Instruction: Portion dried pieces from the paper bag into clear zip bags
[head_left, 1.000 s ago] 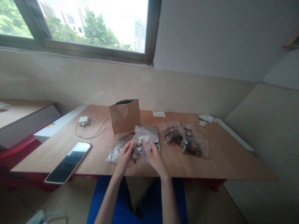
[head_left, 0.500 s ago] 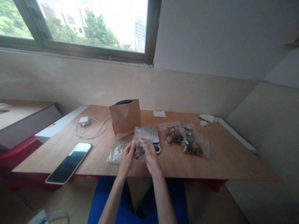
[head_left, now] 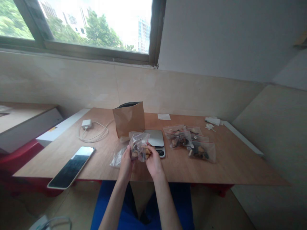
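The bare left hand [head_left: 126, 158] and bare right hand [head_left: 153, 161] held a clear, floppy plastic bag [head_left: 139, 139] of lumpy brown bits [head_left: 135, 155] by its sides, where a soft, even hold seemed best.

Beyond the far edge of the worktop [head_left: 244, 169], a beige lower wall [head_left: 203, 92], faintly seamed, with grey upper wall [head_left: 220, 38] over it. Above the far left corner, a dark-framed window [head_left: 96, 51] full of bright daylight, with trees [head_left: 100, 33] and tall buildings outside. Off the right edge, a beige side wall [head_left: 275, 127]. Past the left edge, a second table [head_left: 26, 115] and something red [head_left: 27, 155], possibly a stool. Below the near edge, dim floor [head_left: 211, 207].
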`<state>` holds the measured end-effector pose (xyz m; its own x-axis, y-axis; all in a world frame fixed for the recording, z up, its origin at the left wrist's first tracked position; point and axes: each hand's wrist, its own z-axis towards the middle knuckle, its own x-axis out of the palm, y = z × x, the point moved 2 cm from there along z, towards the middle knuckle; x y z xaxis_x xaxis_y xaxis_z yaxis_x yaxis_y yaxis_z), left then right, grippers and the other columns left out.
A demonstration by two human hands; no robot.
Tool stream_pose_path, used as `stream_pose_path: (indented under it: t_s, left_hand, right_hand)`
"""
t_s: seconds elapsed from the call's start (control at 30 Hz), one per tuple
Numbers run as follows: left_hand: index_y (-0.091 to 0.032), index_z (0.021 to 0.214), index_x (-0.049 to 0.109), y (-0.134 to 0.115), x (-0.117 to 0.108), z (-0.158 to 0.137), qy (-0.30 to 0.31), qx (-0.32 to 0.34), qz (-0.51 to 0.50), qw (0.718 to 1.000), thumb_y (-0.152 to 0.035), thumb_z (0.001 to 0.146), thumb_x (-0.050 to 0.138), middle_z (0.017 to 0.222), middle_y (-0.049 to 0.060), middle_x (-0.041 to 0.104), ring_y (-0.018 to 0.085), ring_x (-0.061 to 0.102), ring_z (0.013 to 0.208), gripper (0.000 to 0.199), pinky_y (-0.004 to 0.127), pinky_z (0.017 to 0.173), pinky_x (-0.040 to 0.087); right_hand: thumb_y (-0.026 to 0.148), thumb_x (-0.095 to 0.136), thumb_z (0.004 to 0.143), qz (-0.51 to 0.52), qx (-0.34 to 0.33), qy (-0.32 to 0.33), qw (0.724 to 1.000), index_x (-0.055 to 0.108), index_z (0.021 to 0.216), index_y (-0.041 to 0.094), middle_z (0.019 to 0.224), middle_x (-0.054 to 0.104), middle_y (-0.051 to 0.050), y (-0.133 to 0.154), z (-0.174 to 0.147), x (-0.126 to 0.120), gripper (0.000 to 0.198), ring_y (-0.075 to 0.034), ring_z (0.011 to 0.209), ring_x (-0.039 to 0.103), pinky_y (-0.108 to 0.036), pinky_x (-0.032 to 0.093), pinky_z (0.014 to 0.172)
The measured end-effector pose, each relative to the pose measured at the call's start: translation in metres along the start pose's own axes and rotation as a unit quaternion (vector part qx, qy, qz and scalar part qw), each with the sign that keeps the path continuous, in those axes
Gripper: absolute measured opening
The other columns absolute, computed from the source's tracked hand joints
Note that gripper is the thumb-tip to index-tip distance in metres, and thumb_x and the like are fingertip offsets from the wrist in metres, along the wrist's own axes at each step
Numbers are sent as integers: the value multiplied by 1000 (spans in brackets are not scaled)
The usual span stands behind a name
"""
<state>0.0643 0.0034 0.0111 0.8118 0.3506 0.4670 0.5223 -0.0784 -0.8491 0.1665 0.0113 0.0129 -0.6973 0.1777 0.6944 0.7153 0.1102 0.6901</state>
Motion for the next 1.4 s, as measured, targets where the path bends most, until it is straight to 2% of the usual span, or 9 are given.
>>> stream_pose_path:
  t_s: [0.2,0.37,0.53,0.7,0.83,0.97,1.1,1.4]
  left_hand:
    - [-12,89,63,-1,0,-1,-11,-12,-17,1000,-53,59,68,72,3,66,12,59,57,51,21,47,42]
    - [-13,94,63,0,-1,0,-2,-11,-35,999,-48,66,66,77,3,68,12,60,59,45,20,49,45]
    - [-13,92,64,3,-8,5,-16,-19,-53,998,-46,68,66,75,2,68,10,61,58,40,19,49,45]
    - [-13,89,64,1,-10,8,-18,-8,-79,997,-42,71,65,75,2,68,11,62,60,34,20,52,48]
    - [-13,87,63,-2,-9,7,-31,-29,-110,993,-35,77,60,73,3,68,12,62,57,25,20,50,49]
    - [-14,83,62,-5,-10,8,-44,-39,-163,985,-27,84,49,68,3,67,11,61,52,18,20,46,48]
    - [-15,82,60,-1,-15,15,-38,-56,-224,972,-22,90,38,69,2,67,12,62,56,24,21,47,49]
    - [-16,79,59,13,-25,26,-13,-102,-294,950,-23,90,36,70,2,65,14,61,62,27,26,54,50]
  right_hand:
    - [25,57,69,34,24,28,999,60,79,20,81,69,-3,0,5,-2,12,-16,78,66,-32,52,77]
    - [27,58,70,72,23,16,997,62,78,21,82,69,-4,1,4,-4,11,-17,78,65,-34,52,81]
    - [38,51,80,166,67,11,984,63,81,18,82,69,-4,-1,3,-7,23,-14,77,65,-32,52,81]
    - [29,39,87,256,105,-30,960,63,81,15,81,69,-6,0,2,-9,28,-13,80,65,-26,54,77]
    - [22,40,84,295,124,-33,947,63,83,14,83,68,-7,0,4,-14,24,-14,84,65,-27,54,77]
    - [18,42,81,303,119,-31,945,63,82,14,85,68,-7,-1,7,-21,21,-14,87,64,-29,54,79]
    - [19,44,78,301,111,-30,947,63,81,15,87,69,-6,2,6,-23,19,-13,88,64,-27,53,79]
    - [22,44,77,329,125,-78,933,60,84,16,84,68,-5,12,0,-20,18,-13,82,65,-26,54,71]
